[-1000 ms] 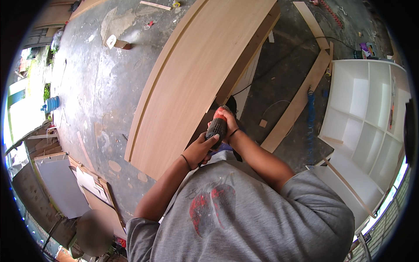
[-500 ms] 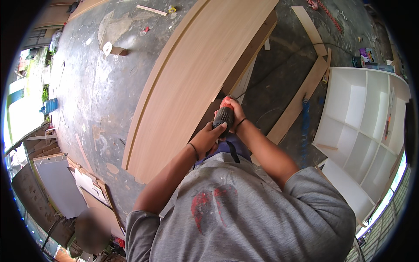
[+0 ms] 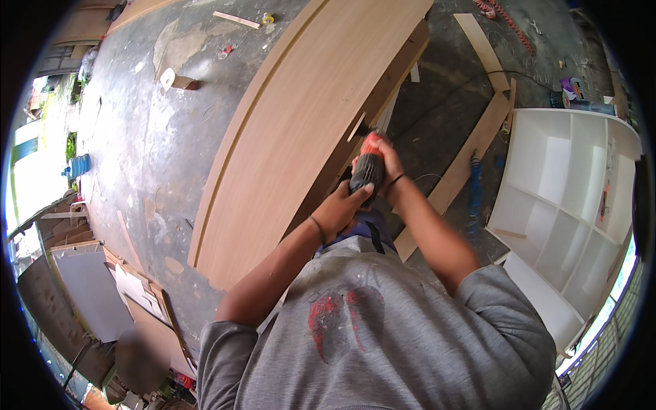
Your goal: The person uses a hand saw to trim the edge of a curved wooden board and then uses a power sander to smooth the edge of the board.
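Note:
Both hands grip a red-and-black power tool (image 3: 369, 164) with a ribbed dark body and a red front; its exact kind I cannot make out. My left hand (image 3: 342, 212) wraps round its near, dark end. Around the red front, farther off, my right hand (image 3: 391, 167) is closed. The tool's far end is at the right edge of a long pale wood-grain panel piece (image 3: 294, 150); whether it touches is hard to see. Just beyond it, a short pale strip (image 3: 356, 128) shows at that edge. The working tip is hidden.
Long boards (image 3: 465, 171) lie on the concrete floor to the right, near a dark cable (image 3: 471, 78). A white compartmented cabinet (image 3: 540, 178) stands at far right. Sheets and offcuts (image 3: 85, 287) lean at lower left. A coiled red hose (image 3: 517, 31) lies at the far right.
Both hands and the power tool have moved away from me and slightly right along the panel's edge. The short pale strip is now more visible there. Both hands keep their grip.

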Available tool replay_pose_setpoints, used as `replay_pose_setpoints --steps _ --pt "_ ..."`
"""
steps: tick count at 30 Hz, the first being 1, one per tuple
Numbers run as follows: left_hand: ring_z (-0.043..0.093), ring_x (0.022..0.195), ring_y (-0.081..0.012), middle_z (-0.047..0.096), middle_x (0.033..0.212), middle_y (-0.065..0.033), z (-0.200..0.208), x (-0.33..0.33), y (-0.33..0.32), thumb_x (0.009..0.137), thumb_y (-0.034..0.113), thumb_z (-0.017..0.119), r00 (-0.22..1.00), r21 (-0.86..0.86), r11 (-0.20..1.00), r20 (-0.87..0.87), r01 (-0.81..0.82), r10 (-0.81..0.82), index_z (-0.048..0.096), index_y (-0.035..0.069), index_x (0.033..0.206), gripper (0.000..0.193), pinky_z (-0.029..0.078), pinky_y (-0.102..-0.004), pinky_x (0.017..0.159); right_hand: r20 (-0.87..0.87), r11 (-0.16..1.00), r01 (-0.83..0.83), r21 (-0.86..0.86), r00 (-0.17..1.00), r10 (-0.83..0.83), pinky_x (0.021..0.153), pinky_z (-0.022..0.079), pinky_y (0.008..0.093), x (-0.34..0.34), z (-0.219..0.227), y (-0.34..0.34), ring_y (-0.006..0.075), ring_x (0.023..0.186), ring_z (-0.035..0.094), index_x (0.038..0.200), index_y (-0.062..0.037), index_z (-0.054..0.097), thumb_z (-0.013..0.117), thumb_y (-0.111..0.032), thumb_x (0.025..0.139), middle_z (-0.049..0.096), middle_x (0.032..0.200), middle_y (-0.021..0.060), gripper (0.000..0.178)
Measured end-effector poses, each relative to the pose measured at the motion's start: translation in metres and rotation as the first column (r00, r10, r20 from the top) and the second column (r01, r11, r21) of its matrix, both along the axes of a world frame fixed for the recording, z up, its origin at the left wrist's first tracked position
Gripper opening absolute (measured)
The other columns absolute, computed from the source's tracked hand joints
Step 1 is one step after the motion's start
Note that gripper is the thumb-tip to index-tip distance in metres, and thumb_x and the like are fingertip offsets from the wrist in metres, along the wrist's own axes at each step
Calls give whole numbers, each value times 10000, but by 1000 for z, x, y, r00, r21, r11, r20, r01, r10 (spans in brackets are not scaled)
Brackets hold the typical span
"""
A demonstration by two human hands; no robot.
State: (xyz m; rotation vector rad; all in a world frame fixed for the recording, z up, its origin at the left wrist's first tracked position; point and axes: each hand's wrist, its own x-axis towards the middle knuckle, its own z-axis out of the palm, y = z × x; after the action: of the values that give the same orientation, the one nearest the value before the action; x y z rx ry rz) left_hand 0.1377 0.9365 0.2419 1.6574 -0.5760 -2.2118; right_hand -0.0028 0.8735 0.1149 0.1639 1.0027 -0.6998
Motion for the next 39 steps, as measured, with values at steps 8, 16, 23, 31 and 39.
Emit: replay_pose_setpoints --steps 8,16,23,31,39 --pt "391 438 -72 561 847 -73 11 35 67 923 417 502 992 146 982 -25 -118 123 411 72 1175 436 316 -217 371 25 989 -28 146 999 24 630 542 450 52 9 77 284 679 606 1010 -182 473 633 -340 758 557 760 112 338" --pt "398 461 -69 551 846 -76 -3 48 68 932 415 481 989 137 980 -24 -142 146 343 59 1267 508 309 -220 365 38 990 -6 140 999 1 621 533 448 61 -7 76 254 618 571 924 -213 477 621 -292 772 525 759 57 224" --pt "410 442 -73 555 849 -89 -4 38 27 938 397 473 993 158 981 -17 -110 114 345 49 1271 498 315 -221 353 76 988 40 147 996 -52 651 530 472 45 -34 45 259 642 573 949 -218 467 609 -262 773 516 780 52 231" --pt "395 382 -76 567 844 -95 4 12 -28 937 399 487 990 169 975 20 -143 142 451 52 1111 390 328 -222 334 23 992 46 116 999 -49 671 525 478 24 -28 -3 272 706 566 971 -214 459 610 -273 763 511 844 73 264" --pt "397 372 -81 572 762 -71 -1 -12 -82 931 411 496 992 83 989 54 -119 115 461 33 1061 401 312 -243 325 12 995 28 97 999 -29 734 524 460 -2 -10 -66 240 711 567 897 -202 476 602 -241 766 508 781 23 186"
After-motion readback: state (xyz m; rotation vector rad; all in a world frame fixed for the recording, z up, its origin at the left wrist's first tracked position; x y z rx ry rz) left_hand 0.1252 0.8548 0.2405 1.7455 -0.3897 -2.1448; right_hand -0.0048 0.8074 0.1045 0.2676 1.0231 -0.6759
